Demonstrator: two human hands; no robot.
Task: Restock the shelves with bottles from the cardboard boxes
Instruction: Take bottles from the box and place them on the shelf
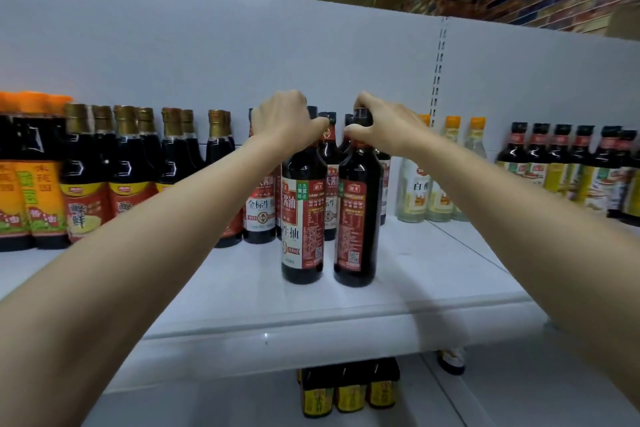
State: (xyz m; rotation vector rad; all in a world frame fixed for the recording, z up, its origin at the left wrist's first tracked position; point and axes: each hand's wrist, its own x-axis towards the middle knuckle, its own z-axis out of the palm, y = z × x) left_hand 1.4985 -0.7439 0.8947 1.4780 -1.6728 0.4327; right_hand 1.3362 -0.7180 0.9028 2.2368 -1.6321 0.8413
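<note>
Two dark soy sauce bottles with red and white labels stand upright side by side on the white shelf (433, 274), in front of a row of like bottles. My left hand (285, 121) grips the neck of the left bottle (302, 218). My right hand (384, 125) grips the cap and neck of the right bottle (356, 218). Both bottle bases touch the shelf, a little back from its front edge. No cardboard box is in view.
Gold-capped dark bottles (104, 170) and orange-capped packs (31, 177) fill the shelf's left side. Pale vinegar bottles (436, 184) and more dark bottles (568, 170) stand to the right. Yellow-labelled bottles (349, 388) sit on the lower shelf.
</note>
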